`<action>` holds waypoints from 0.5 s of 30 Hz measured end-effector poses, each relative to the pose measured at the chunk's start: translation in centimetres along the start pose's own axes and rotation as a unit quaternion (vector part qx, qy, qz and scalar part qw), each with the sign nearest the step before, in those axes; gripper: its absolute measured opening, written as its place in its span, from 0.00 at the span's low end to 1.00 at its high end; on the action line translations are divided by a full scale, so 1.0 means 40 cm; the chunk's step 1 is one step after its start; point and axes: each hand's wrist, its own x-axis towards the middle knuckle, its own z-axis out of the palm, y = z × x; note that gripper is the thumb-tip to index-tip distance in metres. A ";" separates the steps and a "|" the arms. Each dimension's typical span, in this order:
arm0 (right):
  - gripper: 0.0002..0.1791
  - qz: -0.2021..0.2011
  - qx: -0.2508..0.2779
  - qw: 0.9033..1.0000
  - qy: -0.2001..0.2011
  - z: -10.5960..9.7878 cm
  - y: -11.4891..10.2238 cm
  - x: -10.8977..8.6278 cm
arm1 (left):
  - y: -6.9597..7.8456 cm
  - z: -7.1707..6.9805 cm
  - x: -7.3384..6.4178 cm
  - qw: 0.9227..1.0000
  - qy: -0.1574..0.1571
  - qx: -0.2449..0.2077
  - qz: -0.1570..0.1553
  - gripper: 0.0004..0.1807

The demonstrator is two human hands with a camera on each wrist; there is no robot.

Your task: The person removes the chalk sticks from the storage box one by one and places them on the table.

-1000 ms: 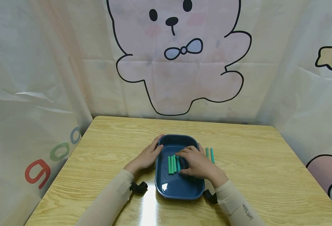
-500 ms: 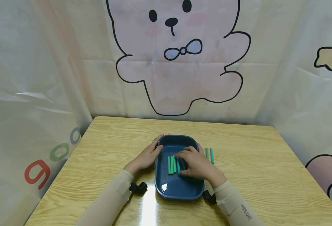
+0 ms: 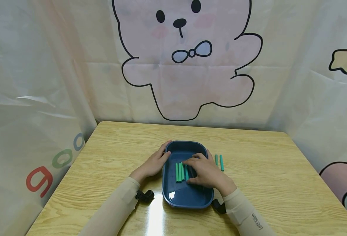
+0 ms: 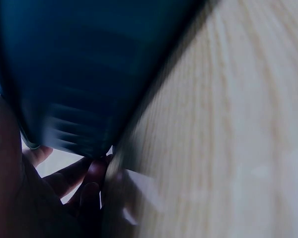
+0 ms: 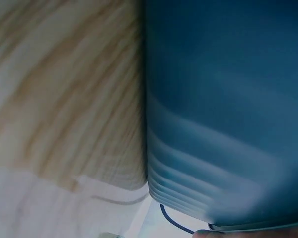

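A deep blue rectangular tray (image 3: pixel 188 199) sits mid-table. My left hand (image 3: pixel 152 162) grips its left side, thumb over the rim and fingers along the outer wall. Three green sticks (image 3: pixel 180 172) lie side by side in the tray, and a teal stick (image 3: pixel 186 172) lies just to their right. My right hand (image 3: pixel 205 170) reaches over the right rim and holds the teal stick between index fingertip and thumb, one near each end. Its other fingers stay by the right wall. Both wrist views mostly show the tray's outer wall (image 4: pixel 89 64), with left fingers (image 4: pixel 92 191) at its far end.
Two more sticks, a green one (image 3: pixel 216 159) and a teal one (image 3: pixel 221 163), lie on the wooden table (image 3: pixel 256 164) right of the tray. Black wrist cameras (image 3: pixel 145 196) sit beside the tray's lower corners. A printed curtain (image 3: pixel 185 82) hangs behind the table.
Almost nothing has moved; both hands keep their places at the tray. The right hand has shifted a touch to the left.
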 end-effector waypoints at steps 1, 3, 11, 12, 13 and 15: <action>0.37 0.000 0.000 1.000 0.000 0.000 0.000 0.000 | -0.001 0.000 0.000 1.000 0.000 0.000 0.000 0.30; 0.37 0.000 0.001 1.000 0.000 -0.001 0.000 0.000 | -0.001 0.000 0.000 1.000 0.001 0.001 0.001 0.30; 0.36 -0.003 0.009 1.000 0.002 0.000 0.003 0.000 | 0.001 0.000 0.000 1.000 -0.002 -0.003 0.004 0.30; 0.36 -0.004 0.011 1.000 0.003 0.000 0.004 0.000 | 0.001 0.000 0.001 1.000 -0.002 -0.005 0.005 0.30; 0.36 -0.005 0.013 1.000 0.004 -0.001 0.004 0.000 | 0.002 0.000 0.000 1.000 -0.002 -0.005 0.006 0.30; 0.36 -0.007 0.018 1.000 0.006 -0.003 0.004 -0.001 | 0.002 0.000 0.001 1.000 -0.002 -0.006 0.007 0.30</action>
